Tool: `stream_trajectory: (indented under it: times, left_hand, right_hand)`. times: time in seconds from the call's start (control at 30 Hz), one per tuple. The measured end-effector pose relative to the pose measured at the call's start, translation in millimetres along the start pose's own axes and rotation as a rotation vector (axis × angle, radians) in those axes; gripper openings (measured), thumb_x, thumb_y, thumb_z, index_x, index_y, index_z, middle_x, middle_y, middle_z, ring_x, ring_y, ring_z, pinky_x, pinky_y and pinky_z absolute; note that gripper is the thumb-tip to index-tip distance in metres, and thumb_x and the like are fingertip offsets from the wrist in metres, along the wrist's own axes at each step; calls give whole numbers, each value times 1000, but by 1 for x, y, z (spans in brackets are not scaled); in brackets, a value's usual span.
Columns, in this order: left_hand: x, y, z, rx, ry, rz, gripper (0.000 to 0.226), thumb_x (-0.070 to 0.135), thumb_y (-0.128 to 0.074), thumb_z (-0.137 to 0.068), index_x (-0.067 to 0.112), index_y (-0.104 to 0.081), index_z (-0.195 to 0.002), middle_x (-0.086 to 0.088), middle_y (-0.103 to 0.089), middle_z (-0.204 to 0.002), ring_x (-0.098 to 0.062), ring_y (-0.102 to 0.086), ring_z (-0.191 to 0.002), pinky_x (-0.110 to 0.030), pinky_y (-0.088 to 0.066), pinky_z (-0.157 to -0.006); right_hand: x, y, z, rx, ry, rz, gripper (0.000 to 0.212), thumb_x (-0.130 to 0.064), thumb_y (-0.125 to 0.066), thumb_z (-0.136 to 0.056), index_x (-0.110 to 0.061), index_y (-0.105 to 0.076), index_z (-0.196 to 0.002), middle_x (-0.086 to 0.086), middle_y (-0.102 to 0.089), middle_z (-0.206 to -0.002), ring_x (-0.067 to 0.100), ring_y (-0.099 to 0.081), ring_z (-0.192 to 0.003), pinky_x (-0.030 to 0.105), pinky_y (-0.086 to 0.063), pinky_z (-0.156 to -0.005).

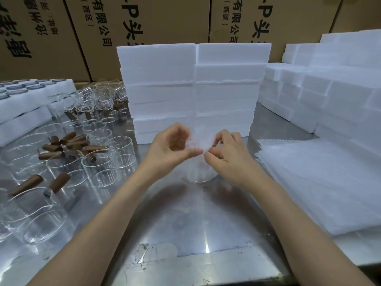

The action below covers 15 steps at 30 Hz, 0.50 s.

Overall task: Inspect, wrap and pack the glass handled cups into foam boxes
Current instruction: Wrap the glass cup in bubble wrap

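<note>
Wrapped cup (201, 172) mostly hidden behind hands, carton print (132, 21) cropped at top, wrap (195, 139) blurred

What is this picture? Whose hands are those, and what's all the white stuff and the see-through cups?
A camera on a person's head took this one picture, looking down at their own hands. The left hand and right hand both pinch a thin bubble wrap sheet around a glass cup standing on the metal table. More glass cups with brown handles wait on the left. The white blocks are foam boxes, stacked behind. On the right lies a pile of wrap sheets.
</note>
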<state>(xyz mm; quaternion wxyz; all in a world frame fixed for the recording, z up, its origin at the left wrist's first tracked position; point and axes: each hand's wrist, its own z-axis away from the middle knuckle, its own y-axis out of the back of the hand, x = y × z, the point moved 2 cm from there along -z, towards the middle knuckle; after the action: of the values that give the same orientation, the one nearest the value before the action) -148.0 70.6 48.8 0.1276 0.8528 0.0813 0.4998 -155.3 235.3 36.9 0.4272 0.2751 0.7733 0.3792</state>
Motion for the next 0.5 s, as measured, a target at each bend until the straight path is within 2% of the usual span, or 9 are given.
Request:
stream_trajectory:
  times: [0.07, 0.1, 0.13, 0.2, 0.23, 0.33, 0.43, 0.5]
  left_hand:
    - [0, -4, 3, -26, -81, -147, 12, 11, -76, -80, 9, -65, -85, 3, -65, -81, -17, -62, -78, -35, -51, -83]
    - [0, -5, 4, -26, -102, -218, 9, 20, -73, -82, 13, -67, -86, 9, -67, -83, -15, -62, -83, -32, -49, -86]
    - [1, -5, 6, -26, -110, -266, 12, 31, -68, -82, 19, -68, -85, 16, -66, -83, -11, -62, -86, -28, -47, -86]
    - [2, -3, 9, -55, -119, -335, 27, 47, -53, -77, 26, -68, -86, 19, -65, -87, -8, -60, -92, -25, -43, -88]
    - [2, -2, 10, -81, -134, -393, 34, 51, -48, -77, 26, -68, -86, 17, -65, -91, -10, -58, -96, -27, -41, -91]
    - [-2, -4, 13, -178, -167, -661, 52, 62, -39, -77, 21, -71, -84, 11, -57, -100, -15, -47, -101, -31, -34, -95]
    - [-2, -8, 12, -204, -179, -824, 62, 69, -34, -77, 22, -74, -84, 12, -51, -104, -12, -40, -104, -29, -28, -96]
    - [4, -6, 12, -118, -253, -804, 55, 63, -40, -80, 20, -75, -79, 10, -57, -98, -14, -47, -97, -32, -33, -91]
  right_hand:
    - [1, -2, 0, 4, -2, -1, 44, -37, -44, -91, -36, -42, -47, -17, -31, -91, 5, -23, -93, 26, -28, -82]
    - [2, -2, 0, 14, -5, -23, 46, -37, -45, -91, -34, -42, -45, -16, -32, -89, 6, -25, -91, 25, -28, -77]
    - [2, -2, 1, 28, -8, -52, 47, -37, -47, -91, -31, -43, -44, -16, -33, -88, 6, -29, -89, 24, -29, -72]
    - [3, 0, 1, 81, -29, -128, 42, -35, -51, -90, -27, -54, -48, -17, -41, -88, 5, -39, -84, 18, -32, -66]
    - [3, 2, 2, 136, -39, -173, 37, -33, -53, -89, -26, -60, -54, -18, -48, -88, 4, -47, -82, 17, -36, -68]
    - [-1, 11, 5, 333, -31, -317, 23, -31, -49, -84, -30, -68, -71, -20, -64, -79, 5, -61, -81, 29, -50, -75]
    - [-5, 8, 5, 264, -9, -288, 36, -34, -39, -80, -28, -74, -87, -20, -66, -91, 3, -57, -101, 26, -46, -85]
    - [-7, 2, 5, 188, 27, -177, 42, -34, -36, -80, -29, -75, -95, -15, -67, -95, 0, -49, -112, 25, -38, -95]
